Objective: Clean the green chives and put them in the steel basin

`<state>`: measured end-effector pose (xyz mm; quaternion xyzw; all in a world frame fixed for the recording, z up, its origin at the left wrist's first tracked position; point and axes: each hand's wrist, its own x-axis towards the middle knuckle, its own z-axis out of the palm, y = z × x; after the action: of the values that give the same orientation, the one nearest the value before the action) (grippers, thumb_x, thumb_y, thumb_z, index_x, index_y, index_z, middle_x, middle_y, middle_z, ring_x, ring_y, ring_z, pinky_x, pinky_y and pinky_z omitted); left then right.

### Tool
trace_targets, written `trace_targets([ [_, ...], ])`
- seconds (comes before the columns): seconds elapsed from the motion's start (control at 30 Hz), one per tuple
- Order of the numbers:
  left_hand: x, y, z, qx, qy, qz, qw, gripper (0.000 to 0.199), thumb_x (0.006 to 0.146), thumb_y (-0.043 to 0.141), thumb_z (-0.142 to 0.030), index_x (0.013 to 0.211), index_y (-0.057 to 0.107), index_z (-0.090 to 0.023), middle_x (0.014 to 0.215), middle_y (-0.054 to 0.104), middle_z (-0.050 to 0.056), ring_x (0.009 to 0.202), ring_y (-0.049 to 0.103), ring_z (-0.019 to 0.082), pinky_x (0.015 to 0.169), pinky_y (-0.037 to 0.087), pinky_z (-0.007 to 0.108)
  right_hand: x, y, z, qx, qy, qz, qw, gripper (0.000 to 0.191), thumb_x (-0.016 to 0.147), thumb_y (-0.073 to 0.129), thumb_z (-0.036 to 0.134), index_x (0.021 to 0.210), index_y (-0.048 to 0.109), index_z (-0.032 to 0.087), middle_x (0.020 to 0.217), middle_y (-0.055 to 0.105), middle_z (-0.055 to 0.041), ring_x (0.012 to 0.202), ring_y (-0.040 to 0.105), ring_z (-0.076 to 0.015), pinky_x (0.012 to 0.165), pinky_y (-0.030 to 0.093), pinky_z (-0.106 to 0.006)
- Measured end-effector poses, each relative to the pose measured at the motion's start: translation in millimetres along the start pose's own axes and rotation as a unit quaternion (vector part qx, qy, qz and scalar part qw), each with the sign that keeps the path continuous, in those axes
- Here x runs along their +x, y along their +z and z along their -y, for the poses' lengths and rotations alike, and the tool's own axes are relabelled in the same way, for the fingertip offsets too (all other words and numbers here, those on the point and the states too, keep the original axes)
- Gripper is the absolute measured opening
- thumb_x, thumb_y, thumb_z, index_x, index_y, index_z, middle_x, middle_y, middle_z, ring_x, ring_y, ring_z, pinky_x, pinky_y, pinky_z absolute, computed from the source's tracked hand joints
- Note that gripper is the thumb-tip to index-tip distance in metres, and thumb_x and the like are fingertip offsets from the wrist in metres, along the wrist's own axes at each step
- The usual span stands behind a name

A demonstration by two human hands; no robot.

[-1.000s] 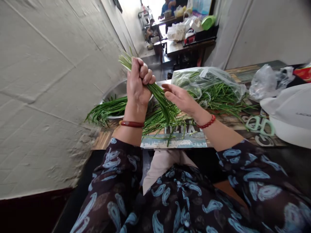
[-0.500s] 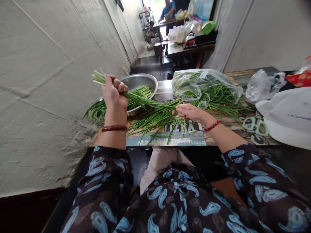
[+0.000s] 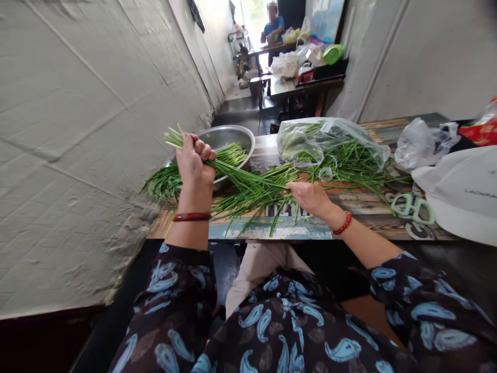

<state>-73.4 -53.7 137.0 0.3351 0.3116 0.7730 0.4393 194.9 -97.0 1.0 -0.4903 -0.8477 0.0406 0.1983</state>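
Observation:
My left hand (image 3: 195,161) is wrapped round a bundle of long green stalks (image 3: 236,173), whose pale ends stick out past the fist on the left. The bundle stretches right to my right hand (image 3: 310,198), which pinches its thin green ends. Under it, loose green stalks (image 3: 248,199) lie on the wooden table (image 3: 229,228). Behind my left hand stands a metal basin (image 3: 248,135) with more stalks in it, some hanging over its left side. A clear plastic bag (image 3: 295,135) holding green stalks lies at the back, beyond my right hand.
At the right are pale green scissors (image 3: 412,208), a white cap (image 3: 462,194), a crumpled plastic bag (image 3: 415,142) and a red package (image 3: 483,132). A wall (image 3: 77,155) runs close on the left. A person in blue (image 3: 275,28) is at a far table.
Both hands sit slightly lower and further right in the picture, still holding the bundle. The whole view has shifted the same way. The far person's arms have changed position.

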Motion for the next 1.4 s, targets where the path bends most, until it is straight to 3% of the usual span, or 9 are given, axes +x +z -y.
trace_targets([
  [0.2,-12.2,12.3,-0.9,0.016,0.014,0.003,1.0,0.042,0.09,0.063,-0.049,0.063,0.046,-0.022,0.045,0.023,-0.009,0.036,0.022,0.006,0.04,0.019,0.026,-3.5,3.7,-0.4,-0.092,0.014,-0.044,0.995,0.031,0.094,0.039,0.02,0.091,0.069,0.02,0.083,0.069,-0.0082,0.075,0.061,-0.0202,0.057,0.025,-0.03],
  [0.5,-17.8,14.9,16.4,-0.002,-0.011,-0.041,0.999,0.038,0.097,0.055,-0.037,0.065,0.044,-0.02,0.045,0.023,-0.01,0.034,0.023,0.004,0.04,0.019,0.021,-11.3,5.4,-25.9,-0.038,0.064,-0.068,0.995,0.038,0.095,0.041,0.02,0.12,0.069,0.027,0.112,0.075,-0.0066,0.089,0.069,-0.0217,0.062,0.041,-0.028],
  [0.63,-14.7,14.8,24.6,-0.001,-0.005,-0.062,0.998,0.037,0.096,0.056,-0.036,0.065,0.044,-0.02,0.045,0.022,-0.011,0.033,0.024,0.004,0.04,0.02,0.02,-13.0,6.0,-27.3,-0.037,0.081,-0.063,0.994,0.041,0.093,0.042,0.017,0.123,0.068,0.028,0.11,0.076,-0.0064,0.09,0.07,-0.0217,0.064,0.043,-0.028],
  [0.8,-9.8,14.3,30.2,0.0,-0.003,-0.06,0.998,0.037,0.097,0.055,-0.036,0.065,0.044,-0.02,0.045,0.024,-0.011,0.033,0.025,0.003,0.04,0.02,0.02,-6.7,9.0,-28.5,-0.008,0.124,-0.07,0.99,0.036,0.092,0.042,0.017,0.108,0.074,0.025,0.103,0.077,-0.0059,0.087,0.071,-0.0224,0.065,0.042,-0.028],
  [0.97,-1.1,9.6,24.0,0.005,0.027,-0.079,0.997,0.039,0.095,0.057,-0.039,0.063,0.042,-0.021,0.045,0.022,-0.011,0.033,0.024,0.004,0.041,0.018,0.022,-14.6,15.5,-42.4,-0.047,0.164,-0.041,0.984,0.038,0.096,0.04,0.022,0.121,0.068,0.027,0.094,0.077,-0.0094,0.076,0.069,-0.023,0.061,0.04,-0.03],
  [1.1,4.4,5.4,20.1,0.02,0.036,-0.074,0.996,0.042,0.094,0.057,-0.048,0.063,0.042,-0.022,0.044,0.022,-0.01,0.035,0.023,0.006,0.042,0.018,0.026,-23.4,13.2,-52.3,-0.049,0.109,-0.053,0.991,0.033,0.097,0.045,0.033,0.114,0.071,0.022,0.099,0.074,-0.0118,0.089,0.066,-0.0245,0.072,0.045,-0.033],
  [1.27,8.4,6.7,26.9,0.034,0.034,-0.015,0.999,0.045,0.09,0.059,-0.055,0.062,0.043,-0.023,0.043,0.019,-0.009,0.037,0.021,0.008,0.044,0.015,0.029,-12.2,4.4,-28.0,0.134,0.026,-0.123,0.983,0.033,0.098,0.044,0.032,0.095,0.073,0.018,0.101,0.072,-0.0105,0.097,0.065,-0.0217,0.087,0.048,-0.034],
  [1.4,4.5,18.2,28.8,0.014,0.033,-0.023,0.999,0.044,0.091,0.059,-0.052,0.062,0.045,-0.023,0.044,0.02,-0.009,0.036,0.022,0.007,0.042,0.016,0.028,-2.1,6.5,12.7,0.251,-0.006,-0.08,0.965,0.027,0.096,0.05,0.035,0.097,0.071,0.02,0.097,0.073,-0.0073,0.089,0.067,-0.0195,0.083,0.05,-0.032],
])
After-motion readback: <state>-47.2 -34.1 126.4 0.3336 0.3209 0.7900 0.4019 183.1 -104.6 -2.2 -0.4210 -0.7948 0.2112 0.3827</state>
